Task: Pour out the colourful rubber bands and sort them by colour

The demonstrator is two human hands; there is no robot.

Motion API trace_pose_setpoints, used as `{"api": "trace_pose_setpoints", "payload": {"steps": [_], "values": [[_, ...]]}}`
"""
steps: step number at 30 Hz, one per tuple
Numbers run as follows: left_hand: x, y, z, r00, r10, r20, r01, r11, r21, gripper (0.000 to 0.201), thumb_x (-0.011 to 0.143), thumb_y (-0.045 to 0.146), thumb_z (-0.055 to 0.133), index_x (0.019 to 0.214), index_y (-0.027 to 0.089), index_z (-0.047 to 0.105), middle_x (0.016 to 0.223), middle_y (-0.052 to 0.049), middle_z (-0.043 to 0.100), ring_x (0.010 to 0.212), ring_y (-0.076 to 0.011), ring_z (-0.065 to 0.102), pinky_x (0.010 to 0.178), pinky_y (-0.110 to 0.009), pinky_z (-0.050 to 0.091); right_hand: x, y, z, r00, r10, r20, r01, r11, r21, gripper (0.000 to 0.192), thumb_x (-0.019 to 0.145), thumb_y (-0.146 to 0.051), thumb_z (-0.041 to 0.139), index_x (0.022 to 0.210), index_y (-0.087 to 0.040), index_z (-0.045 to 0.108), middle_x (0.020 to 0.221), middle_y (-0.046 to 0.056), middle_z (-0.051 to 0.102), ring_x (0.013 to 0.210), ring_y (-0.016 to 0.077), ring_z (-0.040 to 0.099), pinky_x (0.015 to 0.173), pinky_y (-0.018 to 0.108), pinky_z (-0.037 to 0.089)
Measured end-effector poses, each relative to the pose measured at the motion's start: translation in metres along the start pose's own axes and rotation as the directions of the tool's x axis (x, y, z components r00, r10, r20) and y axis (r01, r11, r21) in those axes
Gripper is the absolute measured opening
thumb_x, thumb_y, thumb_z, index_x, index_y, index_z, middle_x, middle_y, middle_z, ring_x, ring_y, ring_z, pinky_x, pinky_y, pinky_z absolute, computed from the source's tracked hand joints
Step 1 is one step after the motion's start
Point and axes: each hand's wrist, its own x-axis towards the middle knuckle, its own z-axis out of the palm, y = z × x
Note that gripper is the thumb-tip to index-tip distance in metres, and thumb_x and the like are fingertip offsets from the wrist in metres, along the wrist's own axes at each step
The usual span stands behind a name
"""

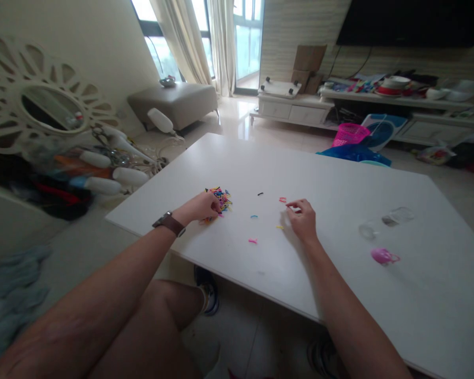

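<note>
On the white table [339, 179] lies a pile of small colourful rubber bands [222, 199]. My left hand [200, 206], with a brown watch on the wrist, rests with its fingers curled at the near edge of that pile; what it pinches is hidden. My right hand [302, 217] lies to the right with fingers pinched close to a red band [282, 199]. Single bands lie between the hands: a black one [260, 193], a blue one [254, 216], a yellow one [279, 227] and a pink one [253, 241].
A clear jar [385, 222] lies on its side at the right of the table, with a pink lid [384, 256] near it. My knees are under the near edge. Beyond are a grey ottoman [174, 102], a pink basket [349, 133] and a low TV cabinet [292, 108].
</note>
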Motion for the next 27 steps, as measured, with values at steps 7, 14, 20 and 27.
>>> {"api": "trace_pose_setpoints", "payload": {"steps": [7, 14, 20, 27], "values": [[0.004, 0.005, 0.005, 0.996, -0.074, -0.050, 0.077, 0.995, 0.064, 0.006, 0.063, 0.016, 0.065, 0.058, 0.019, 0.065, 0.054, 0.000, 0.060, 0.054, -0.0131, 0.052, 0.054, -0.024, 0.035, 0.000, -0.002, -0.001, 1.000, 0.002, 0.000, -0.002, 1.000, -0.003, 0.013, 0.078, -0.024, 0.058, 0.081, -0.020, 0.070, 0.089, 0.006, 0.063, 0.085, 0.0209, 0.060, 0.069, 0.033, 0.053], [-0.002, 0.009, -0.008, 0.992, -0.036, -0.121, 0.030, 0.998, -0.049, 0.007, 0.067, 0.019, 0.060, 0.067, 0.016, 0.066, 0.062, 0.000, 0.063, 0.059, -0.0118, 0.053, 0.054, -0.022, 0.036, 0.000, -0.003, 0.000, 1.000, 0.011, 0.005, -0.011, 1.000, 0.025, 0.013, 0.078, -0.024, 0.058, 0.080, -0.020, 0.070, 0.089, 0.006, 0.063, 0.086, 0.0210, 0.061, 0.069, 0.033, 0.053], [0.009, 0.018, -0.005, 0.973, -0.033, -0.229, -0.004, 0.987, -0.162, 0.013, 0.072, 0.025, 0.066, 0.077, 0.014, 0.070, 0.072, -0.003, 0.070, 0.064, -0.0124, 0.059, 0.060, -0.022, 0.044, 0.000, -0.003, 0.001, 1.000, 0.016, 0.006, -0.016, 0.999, 0.032, 0.013, 0.077, -0.025, 0.058, 0.080, -0.020, 0.070, 0.089, 0.006, 0.064, 0.085, 0.0207, 0.060, 0.069, 0.033, 0.053], [0.045, 0.039, 0.013, 0.971, -0.034, -0.236, -0.010, 0.983, -0.182, 0.017, 0.074, 0.012, 0.063, 0.082, 0.014, 0.078, 0.083, -0.007, 0.077, 0.077, -0.0163, 0.068, 0.075, -0.026, 0.053, 0.000, 0.000, 0.001, 1.000, 0.005, 0.003, -0.005, 0.999, 0.036, 0.013, 0.077, -0.025, 0.058, 0.081, -0.020, 0.070, 0.089, 0.005, 0.063, 0.085, 0.0208, 0.060, 0.069, 0.033, 0.053]]}}
